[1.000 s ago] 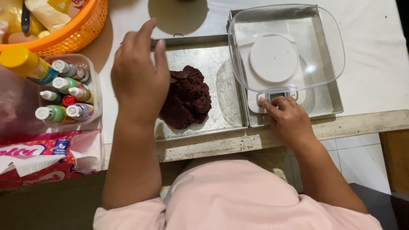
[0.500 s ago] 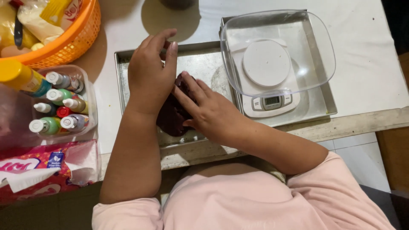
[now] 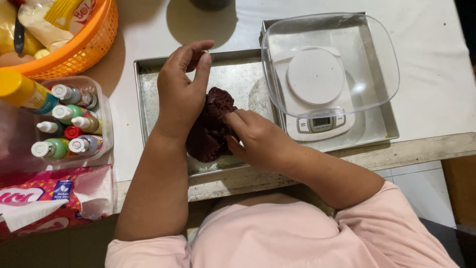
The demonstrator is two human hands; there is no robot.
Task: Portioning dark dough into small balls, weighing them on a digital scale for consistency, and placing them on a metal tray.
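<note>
Since the earlier frame, the right hand [image 3: 258,136] has shifted lower onto the dark brown dough [image 3: 210,126], fingers now pressing its right side. The left hand [image 3: 181,92] rests against the dough's left edge, fingers loosely curled, gripping nothing. The dough lies in the metal tray [image 3: 148,94]. Beside it, 1 clear bowl [image 3: 382,59] sits on a kitchen scale [image 3: 317,121].

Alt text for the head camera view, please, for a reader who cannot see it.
Seen from above, a person's left hand and right hand press a lump of dark brown dough on a metal baking tray. To the right, a clear plastic bowl sits on a white kitchen scale; small colouring bottles and an orange basket stand left.
</note>
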